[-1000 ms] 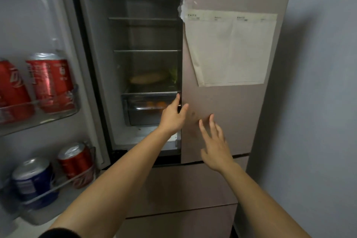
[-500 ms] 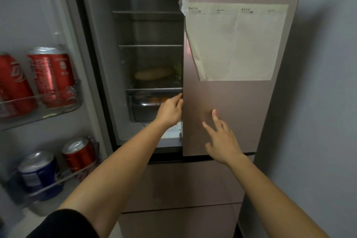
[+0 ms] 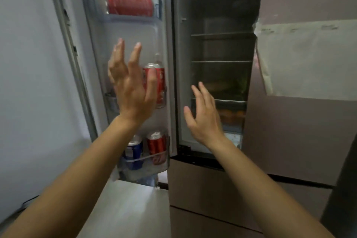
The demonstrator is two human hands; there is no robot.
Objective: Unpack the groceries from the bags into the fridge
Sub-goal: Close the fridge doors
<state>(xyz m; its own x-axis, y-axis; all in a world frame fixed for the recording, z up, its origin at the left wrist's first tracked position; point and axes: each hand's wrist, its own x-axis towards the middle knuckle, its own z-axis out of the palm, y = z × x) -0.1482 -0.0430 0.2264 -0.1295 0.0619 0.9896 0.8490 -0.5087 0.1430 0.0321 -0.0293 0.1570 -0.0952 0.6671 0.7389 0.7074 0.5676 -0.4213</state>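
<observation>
Red cans [image 3: 160, 81] line the open left door [image 3: 127, 31]. Both hands have come off the right door [image 3: 289, 131]: left hand [image 3: 131, 91] and right hand [image 3: 204, 121] hover empty, fingers spread, before the fridge [image 3: 185, 63]. No bags show, so loading waits.

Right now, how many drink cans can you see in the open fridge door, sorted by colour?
Red: 3 (top-bin can, middle-bin can, bottom-bin can)
Blue: 1 (blue can, bottom bin)
Total: 4 in view; the top-bin can is blurred and may be several, and the left hand may hide more.
</observation>
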